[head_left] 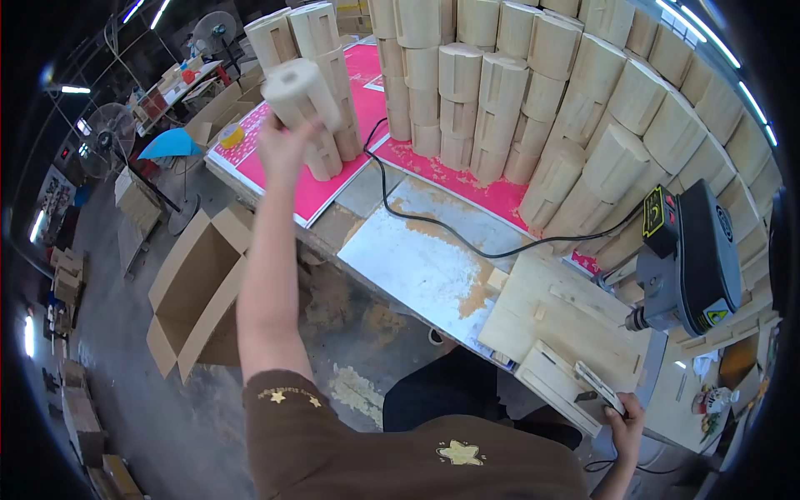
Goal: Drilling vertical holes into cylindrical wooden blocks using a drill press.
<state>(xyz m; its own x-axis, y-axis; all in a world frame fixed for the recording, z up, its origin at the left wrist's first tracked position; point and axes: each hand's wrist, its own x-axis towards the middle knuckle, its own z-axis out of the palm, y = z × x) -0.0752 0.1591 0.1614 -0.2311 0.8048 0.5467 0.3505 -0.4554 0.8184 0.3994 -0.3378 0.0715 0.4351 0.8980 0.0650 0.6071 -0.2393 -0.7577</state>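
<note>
Pale wood fills the left hand (283, 148): its fingers and thumb pinch a cylinder (303, 96) from opposite sides, presumably because it is thick and round. The piece tilts beside upright stacks (337, 71) on pink sheeting (318, 198); contact is unclear. Flat ends likely let those stand. The right hand's (627, 423) fingers curl round a lever (598, 387) by the desk's (400, 258) edge, perhaps for leverage.
</note>
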